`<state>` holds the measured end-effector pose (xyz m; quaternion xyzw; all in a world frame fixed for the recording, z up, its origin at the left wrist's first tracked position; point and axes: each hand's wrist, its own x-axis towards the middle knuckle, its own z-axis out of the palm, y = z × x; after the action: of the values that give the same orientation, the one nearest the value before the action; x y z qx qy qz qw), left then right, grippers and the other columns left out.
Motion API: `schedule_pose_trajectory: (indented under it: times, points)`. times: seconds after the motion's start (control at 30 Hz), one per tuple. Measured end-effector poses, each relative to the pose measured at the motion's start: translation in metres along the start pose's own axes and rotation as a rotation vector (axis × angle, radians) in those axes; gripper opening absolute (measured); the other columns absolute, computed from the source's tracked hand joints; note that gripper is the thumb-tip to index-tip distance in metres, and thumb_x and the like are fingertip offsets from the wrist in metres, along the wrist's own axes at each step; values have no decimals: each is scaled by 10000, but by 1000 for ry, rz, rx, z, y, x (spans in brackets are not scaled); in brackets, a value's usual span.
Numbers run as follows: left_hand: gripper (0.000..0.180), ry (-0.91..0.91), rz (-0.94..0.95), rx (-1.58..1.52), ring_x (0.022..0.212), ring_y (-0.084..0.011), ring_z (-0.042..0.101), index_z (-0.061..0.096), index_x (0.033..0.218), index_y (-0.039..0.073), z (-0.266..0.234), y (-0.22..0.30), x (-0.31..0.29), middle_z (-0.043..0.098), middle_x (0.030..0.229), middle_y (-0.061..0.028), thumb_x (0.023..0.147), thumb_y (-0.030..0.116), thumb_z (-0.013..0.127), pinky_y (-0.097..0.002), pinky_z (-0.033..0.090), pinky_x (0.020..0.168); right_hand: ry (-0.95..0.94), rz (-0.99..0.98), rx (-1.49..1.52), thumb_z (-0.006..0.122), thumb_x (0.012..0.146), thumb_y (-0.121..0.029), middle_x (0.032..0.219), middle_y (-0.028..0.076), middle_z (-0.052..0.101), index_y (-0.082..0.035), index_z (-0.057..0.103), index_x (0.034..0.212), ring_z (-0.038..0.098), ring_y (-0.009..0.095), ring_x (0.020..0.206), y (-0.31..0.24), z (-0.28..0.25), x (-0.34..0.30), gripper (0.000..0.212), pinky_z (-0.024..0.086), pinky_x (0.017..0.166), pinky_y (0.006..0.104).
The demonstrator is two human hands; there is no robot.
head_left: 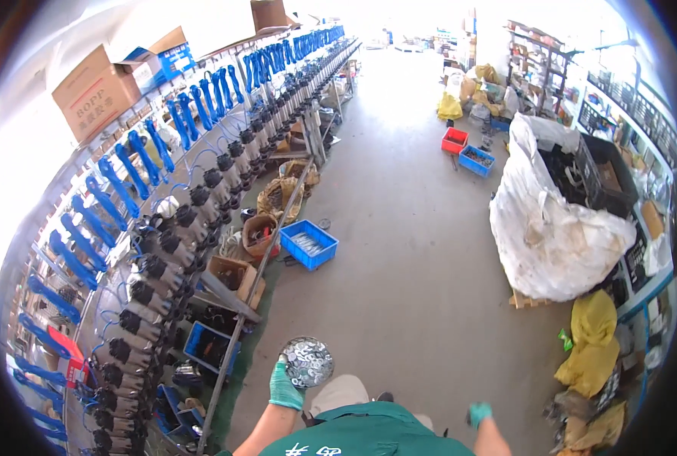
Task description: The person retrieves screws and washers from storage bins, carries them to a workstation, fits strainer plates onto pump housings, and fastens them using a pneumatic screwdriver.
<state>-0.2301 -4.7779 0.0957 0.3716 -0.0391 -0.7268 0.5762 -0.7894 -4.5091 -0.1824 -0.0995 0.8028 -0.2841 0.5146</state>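
Green-gloved, the person's left hand (286,389) grasps a round dish (328,373) full of silvery metal rings (309,360), held out ahead of the dark-green cloth shirt (380,429), toward its left side. The green-gloved right hand (479,414) is well apart, out to the right; from here I cannot tell whether it is clenched. Farther off, a blue rectangular plastic bin (325,256) of pale parts (308,242) sits on the grey floor (399,228).

Rings (309,363) are piled in a dish (308,338) in the left hand (285,389). A tub (323,257) is set on the floor (399,251) ahead, a big bag (547,235) to the right.
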Motion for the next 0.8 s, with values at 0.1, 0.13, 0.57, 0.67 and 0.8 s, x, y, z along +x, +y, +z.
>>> schedule_pose_trajectory:
  times: [0.1,0.13,0.57,0.67,0.8]
  points:
    - [545,-11,50,-20,1268,-363,543,507,1405,53,60,5,81,555,1406,-163,1020,428,420,-542,432,1099,85,-453,16,612,936,-215,756,93,653,-27,647,881,603,173,610,-311,34,45,199,490,527,356]
    - [547,35,39,-35,1270,-363,541,506,1405,52,80,2,113,555,1405,-165,1022,432,417,-543,430,1100,73,-569,86,609,949,-185,841,82,672,1,665,1016,626,156,672,-379,32,76,206,521,583,330]
    - [304,-37,96,80,1005,-252,674,612,1223,75,357,7,586,668,1123,-92,975,252,606,-426,587,884,-378,-308,-1364,533,929,-357,952,158,727,-56,717,909,688,297,824,-406,-54,310,352,552,749,431]
    - [526,-87,122,169,1148,-309,633,535,1352,21,388,14,689,628,1291,-154,970,381,568,-477,517,1016,-229,319,-762,553,930,-327,915,145,718,-56,710,912,684,281,800,-510,-18,313,314,549,722,418]
    - [514,-87,137,159,1163,-331,626,533,1361,13,494,14,807,622,1309,-168,1006,382,490,-496,500,1035,-220,329,-658,579,931,-288,866,127,707,-56,700,917,678,261,767,-645,11,427,262,545,686,401]
